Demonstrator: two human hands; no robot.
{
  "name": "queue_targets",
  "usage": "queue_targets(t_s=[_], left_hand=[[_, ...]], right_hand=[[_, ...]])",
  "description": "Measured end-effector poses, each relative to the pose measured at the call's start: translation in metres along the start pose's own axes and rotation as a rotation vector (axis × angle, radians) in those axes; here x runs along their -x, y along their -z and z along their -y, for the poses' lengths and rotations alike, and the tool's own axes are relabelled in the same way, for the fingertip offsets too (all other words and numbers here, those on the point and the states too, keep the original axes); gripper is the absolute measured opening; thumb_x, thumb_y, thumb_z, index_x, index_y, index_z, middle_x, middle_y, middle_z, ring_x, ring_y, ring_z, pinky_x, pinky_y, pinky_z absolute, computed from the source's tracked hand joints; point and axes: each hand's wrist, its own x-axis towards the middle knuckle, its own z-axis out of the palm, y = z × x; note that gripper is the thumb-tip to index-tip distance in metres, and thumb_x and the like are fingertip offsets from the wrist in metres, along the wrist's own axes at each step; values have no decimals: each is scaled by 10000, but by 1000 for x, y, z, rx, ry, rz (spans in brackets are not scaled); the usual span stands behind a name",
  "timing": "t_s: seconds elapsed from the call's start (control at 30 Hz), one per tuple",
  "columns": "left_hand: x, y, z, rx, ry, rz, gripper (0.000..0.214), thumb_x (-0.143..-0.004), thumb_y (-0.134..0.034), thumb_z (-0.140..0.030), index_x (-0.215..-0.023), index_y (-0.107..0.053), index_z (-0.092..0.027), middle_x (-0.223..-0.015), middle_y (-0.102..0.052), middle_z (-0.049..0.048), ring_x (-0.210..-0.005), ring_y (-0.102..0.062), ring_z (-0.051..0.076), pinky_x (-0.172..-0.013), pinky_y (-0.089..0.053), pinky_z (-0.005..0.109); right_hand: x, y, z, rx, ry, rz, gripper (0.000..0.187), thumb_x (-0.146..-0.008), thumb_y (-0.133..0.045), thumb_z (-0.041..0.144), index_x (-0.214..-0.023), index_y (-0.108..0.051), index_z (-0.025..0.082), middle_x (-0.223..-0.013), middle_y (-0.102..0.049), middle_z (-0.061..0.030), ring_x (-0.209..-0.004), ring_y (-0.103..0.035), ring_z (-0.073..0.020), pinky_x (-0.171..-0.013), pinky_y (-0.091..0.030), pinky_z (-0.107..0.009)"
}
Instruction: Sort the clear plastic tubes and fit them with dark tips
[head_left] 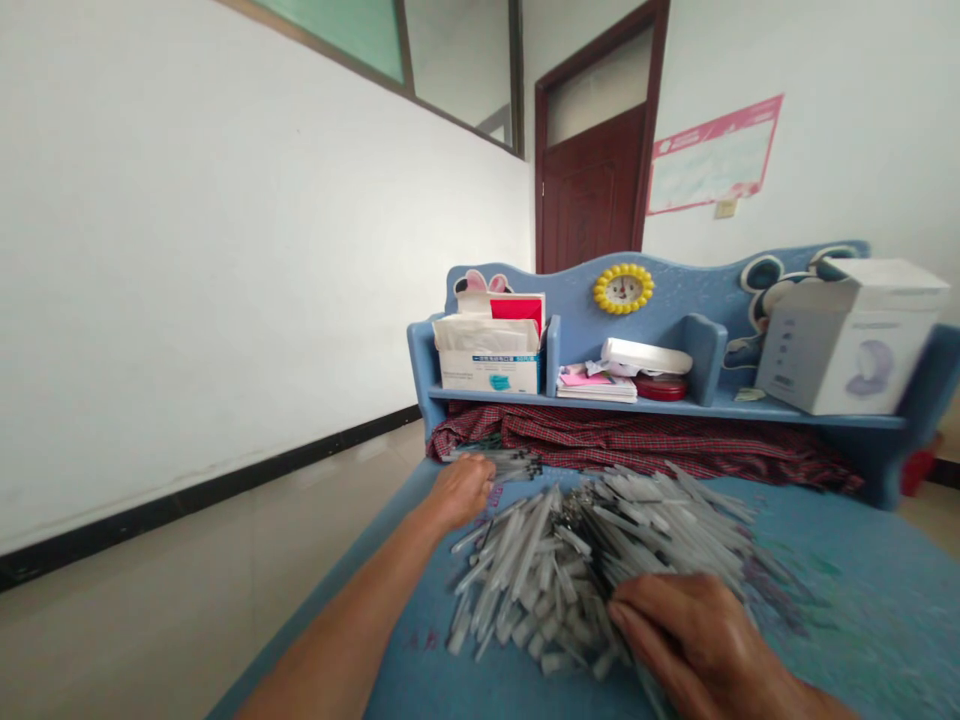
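A large loose pile of thin, translucent plastic tubes point(517, 560), some with dark parts among them, lies on the blue tabletop point(862, 570). My right hand point(690, 630) is at the near right side of this pile, thumb and fingers pinched together. A pale, translucent strip shows below those fingers, blurred, like one of the tubes. My left hand point(463, 490) reaches to the far left of the table, fingers curled down beside a smaller bunch of similar tubes point(514, 463). Whatever it grips there is hidden by the fingers.
A blue shelf point(480, 392) stands along the table's back, holding a mask box point(487, 370), papers point(596, 388), a red round case point(661, 388) and a large white box point(840, 340). Red checked cloth point(600, 435) lies under it. A white wall point(225, 250) is at left.
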Motion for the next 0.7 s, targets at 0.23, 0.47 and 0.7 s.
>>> queue_targets(t_s=[0.23,0.47,0.7], left_hand=[[21,32,-47,278,-289,-141,160,-867,-415,-221,-853,-567,-173,-792,-609,17,-771,-559,150,-701,-389,237],[39,38,-89,338,-575,-291,179,-894,-400,-197,-901,-572,-149,-778,-599,49,-748,-513,158,-683,-383,269],[41,35,-93,328,-598,-275,176,-907,-392,-198,-903,-563,-158,-769,-593,55,-747,-513,165,-677,-384,285]], right_hand=[[-10,19,-18,-171,-463,-213,388,-889,-389,396,-557,-440,203,-509,-401,24,-482,-396,-111,-480,-315,-240],[-13,22,-20,-323,-602,-203,466,-867,-390,480,-498,-425,198,-441,-382,31,-434,-370,-99,-436,-298,-227],[-8,21,-26,-502,-700,-100,469,-838,-407,549,-533,-449,195,-410,-471,24,-364,-361,-81,-384,-265,-215]])
